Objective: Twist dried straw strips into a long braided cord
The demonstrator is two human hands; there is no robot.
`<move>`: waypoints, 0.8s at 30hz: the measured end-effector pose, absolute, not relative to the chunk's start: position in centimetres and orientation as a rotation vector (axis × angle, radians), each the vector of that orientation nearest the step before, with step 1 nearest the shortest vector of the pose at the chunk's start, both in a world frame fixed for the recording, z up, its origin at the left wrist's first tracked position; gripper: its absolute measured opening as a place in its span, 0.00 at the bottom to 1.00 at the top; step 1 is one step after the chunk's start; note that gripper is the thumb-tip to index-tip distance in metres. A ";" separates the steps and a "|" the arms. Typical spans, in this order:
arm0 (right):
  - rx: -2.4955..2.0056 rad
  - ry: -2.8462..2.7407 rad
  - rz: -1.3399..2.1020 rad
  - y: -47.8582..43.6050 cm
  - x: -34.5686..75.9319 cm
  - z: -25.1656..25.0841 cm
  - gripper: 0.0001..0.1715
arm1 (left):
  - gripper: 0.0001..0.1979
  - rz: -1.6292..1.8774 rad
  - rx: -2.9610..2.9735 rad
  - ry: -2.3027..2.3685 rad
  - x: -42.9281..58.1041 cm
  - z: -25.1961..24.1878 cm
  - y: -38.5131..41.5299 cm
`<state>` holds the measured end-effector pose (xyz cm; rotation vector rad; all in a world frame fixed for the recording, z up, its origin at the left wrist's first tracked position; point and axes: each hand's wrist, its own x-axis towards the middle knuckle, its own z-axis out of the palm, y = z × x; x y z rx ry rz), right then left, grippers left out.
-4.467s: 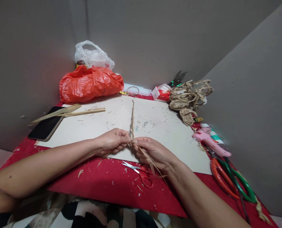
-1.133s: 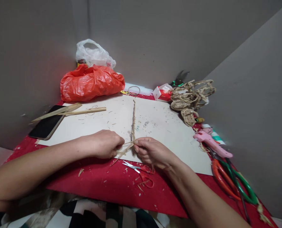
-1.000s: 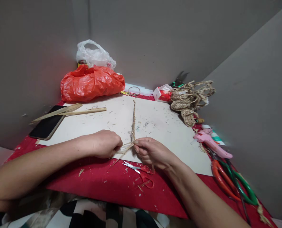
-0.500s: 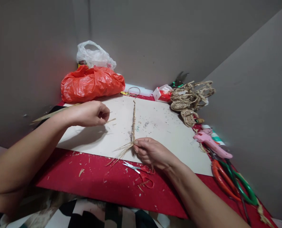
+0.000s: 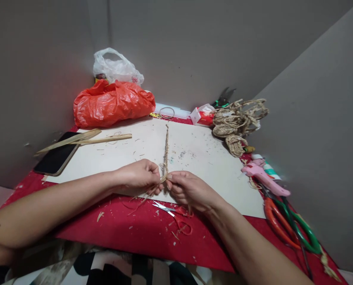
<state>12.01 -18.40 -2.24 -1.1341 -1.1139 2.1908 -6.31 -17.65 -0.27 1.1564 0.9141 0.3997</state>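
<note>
A thin braid of dry, straw-like strands (image 5: 166,148) lies upright across the white board (image 5: 125,158). At its near end my right hand (image 5: 191,190) pinches it between thumb and fingers. Close beside it, my left hand (image 5: 142,176) is closed on the loose strands (image 5: 146,200), which trail down to the left; its fingertips are partly hidden. A strand bends in a small loop between both hands. Just below them rest small scissors (image 5: 176,215) with red handles, blades slightly apart.
Dry leaf strips (image 5: 105,139) lie across a phone (image 5: 59,154) on the left. An orange bag (image 5: 113,105) stands behind. To the right are a coil of twisted rope (image 5: 235,122), a pink glue gun (image 5: 265,178) and large-handled tools (image 5: 283,225). Scraps dot the red cloth (image 5: 111,229).
My left hand has moved right and nearer, from above the board's left side to the braid's end, and has taken hold of loose strands. My right hand keeps its pinch.
</note>
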 end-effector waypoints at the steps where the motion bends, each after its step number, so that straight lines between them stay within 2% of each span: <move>1: -1.130 -1.114 2.192 -18.4 12.0 -2.2 0.15 | 0.03 0.398 1.072 0.909 -6.2 -0.3 -17.7; 13: -1.141 -1.131 2.174 -18.5 11.8 -2.1 0.15 | 0.05 0.449 1.228 0.980 -6.4 -0.8 -17.4; 16: -1.136 -1.133 2.176 -18.4 11.9 -2.1 0.15 | 0.10 0.470 1.154 0.952 -6.3 -0.8 -17.4; 20: -1.121 -1.134 2.181 -18.4 11.9 -2.2 0.14 | 0.11 0.436 1.080 0.914 -6.2 -0.9 -17.0; 24: -1.126 -1.132 2.183 -18.5 11.9 -2.1 0.15 | 0.20 0.415 1.070 0.956 -6.4 -1.0 -16.3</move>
